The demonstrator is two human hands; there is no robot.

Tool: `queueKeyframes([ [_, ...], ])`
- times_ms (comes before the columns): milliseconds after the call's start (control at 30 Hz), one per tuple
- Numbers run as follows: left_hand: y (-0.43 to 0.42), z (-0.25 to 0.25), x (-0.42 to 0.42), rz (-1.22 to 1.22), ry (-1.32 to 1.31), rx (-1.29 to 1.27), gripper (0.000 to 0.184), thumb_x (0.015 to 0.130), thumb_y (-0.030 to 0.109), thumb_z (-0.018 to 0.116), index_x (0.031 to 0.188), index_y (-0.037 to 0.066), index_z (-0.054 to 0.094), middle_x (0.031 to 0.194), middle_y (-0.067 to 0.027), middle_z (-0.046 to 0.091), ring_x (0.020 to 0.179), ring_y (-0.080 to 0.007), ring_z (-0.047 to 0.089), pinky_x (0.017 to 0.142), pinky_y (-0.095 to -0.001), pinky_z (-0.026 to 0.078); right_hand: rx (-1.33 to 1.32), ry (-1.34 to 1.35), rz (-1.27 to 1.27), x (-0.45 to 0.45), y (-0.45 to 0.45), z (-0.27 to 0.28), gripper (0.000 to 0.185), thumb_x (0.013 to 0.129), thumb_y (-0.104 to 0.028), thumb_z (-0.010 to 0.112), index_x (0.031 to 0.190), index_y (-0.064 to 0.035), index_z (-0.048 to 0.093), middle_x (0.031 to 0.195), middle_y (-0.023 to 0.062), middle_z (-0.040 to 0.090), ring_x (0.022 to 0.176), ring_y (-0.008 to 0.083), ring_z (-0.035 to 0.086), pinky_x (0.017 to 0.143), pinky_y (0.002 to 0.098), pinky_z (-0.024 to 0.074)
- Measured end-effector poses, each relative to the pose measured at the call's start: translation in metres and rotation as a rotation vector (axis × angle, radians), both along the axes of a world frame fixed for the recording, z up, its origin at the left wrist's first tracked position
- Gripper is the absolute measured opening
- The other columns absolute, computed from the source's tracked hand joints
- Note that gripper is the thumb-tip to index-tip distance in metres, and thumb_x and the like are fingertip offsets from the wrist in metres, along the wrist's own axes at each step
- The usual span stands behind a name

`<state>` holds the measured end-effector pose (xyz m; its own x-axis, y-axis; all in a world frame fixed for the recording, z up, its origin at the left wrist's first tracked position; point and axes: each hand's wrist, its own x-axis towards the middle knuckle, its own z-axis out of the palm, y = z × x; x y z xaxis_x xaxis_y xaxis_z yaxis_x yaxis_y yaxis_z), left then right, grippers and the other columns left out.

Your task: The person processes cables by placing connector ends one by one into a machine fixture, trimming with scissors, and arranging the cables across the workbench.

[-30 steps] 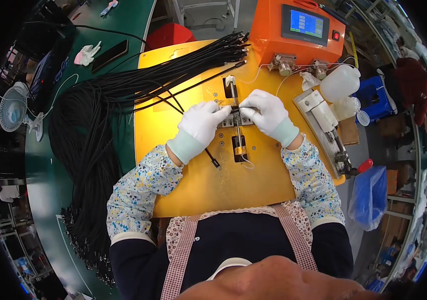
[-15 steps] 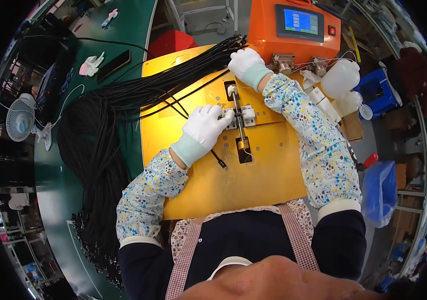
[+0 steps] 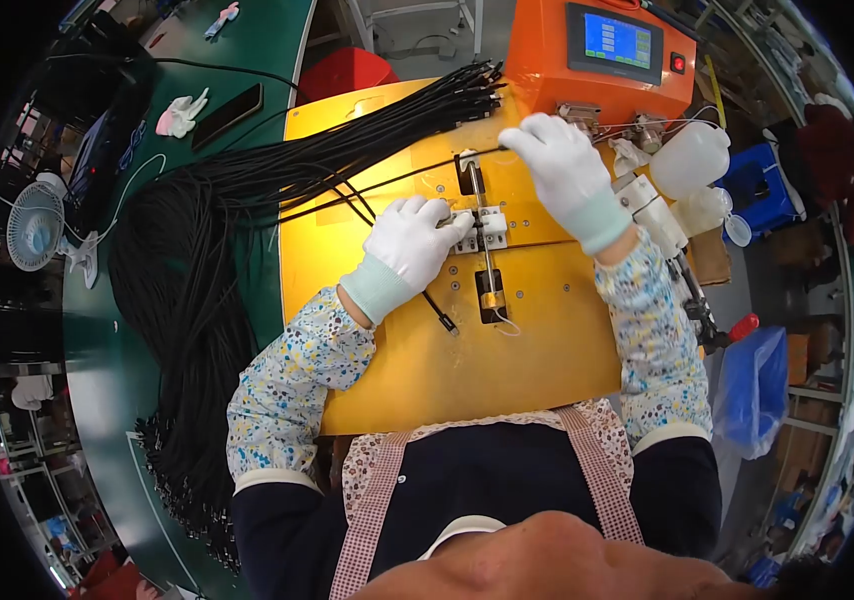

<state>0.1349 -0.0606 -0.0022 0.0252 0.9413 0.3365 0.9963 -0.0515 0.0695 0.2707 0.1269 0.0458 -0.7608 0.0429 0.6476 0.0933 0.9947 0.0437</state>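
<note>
My right hand (image 3: pixel 557 170), in a white glove, pinches the end of a black cable (image 3: pixel 427 174) that stretches left across the yellow plate (image 3: pixel 447 380). It is up and to the right of the metal fixture (image 3: pixel 492 228) with white blocks and a rod. My gloved left hand (image 3: pixel 405 248) rests at the fixture's left block, fingers curled; what they grip is hidden. Under this hand runs another black cable, its connector (image 3: pixel 449 323) showing below the palm. A thick bundle of black cables (image 3: pixel 347 140) lies across the plate's upper left, ends near my right hand.
An orange machine (image 3: pixel 547 70) with a lit screen stands behind the plate. Plastic bottles (image 3: pixel 692 160) and a blue bin (image 3: pixel 762 180) are at the right. On the green table (image 3: pixel 187 170), a phone (image 3: pixel 228 115), a spare glove (image 3: pixel 183 116) and a small fan (image 3: pixel 37 225) sit left.
My right hand has moved from the bundle's ends rightward and toward me, drawing one cable's end away from the bundle. My left hand stays at the fixture.
</note>
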Motion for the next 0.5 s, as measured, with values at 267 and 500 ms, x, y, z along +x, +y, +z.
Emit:
queueKeyframes([
  [267, 0.003, 0.003, -0.009, -0.078, 0.027, 0.100, 0.030, 0.078, 0.009, 0.061, 0.105, 0.018, 0.070, 0.095, -0.0028, 0.063, 0.091, -0.0232, 0.060, 0.082, -0.0353, 0.048, -0.193, 0.097, -0.148, 0.027, -0.010, -0.008, 0.012, 0.078, -0.009, 0.068, 0.086, -0.0076, 0.060, 0.081, 0.0077, 0.055, 0.075, 0.0262, 0.057, 0.069, 0.0378, 0.0467],
  [500, -0.014, 0.045, -0.020, -0.272, -0.453, -0.392, 0.027, 0.077, 0.004, 0.060, 0.101, 0.011, 0.070, 0.089, -0.0059, 0.062, 0.085, -0.0264, 0.059, 0.075, -0.0376, 0.049, -0.994, 0.069, -0.022, 0.022, -0.035, -0.040, 0.005, 0.080, -0.009, 0.066, 0.083, -0.0070, 0.063, 0.083, 0.0078, 0.060, 0.078, 0.0292, 0.058, 0.073, 0.0380, 0.0472],
])
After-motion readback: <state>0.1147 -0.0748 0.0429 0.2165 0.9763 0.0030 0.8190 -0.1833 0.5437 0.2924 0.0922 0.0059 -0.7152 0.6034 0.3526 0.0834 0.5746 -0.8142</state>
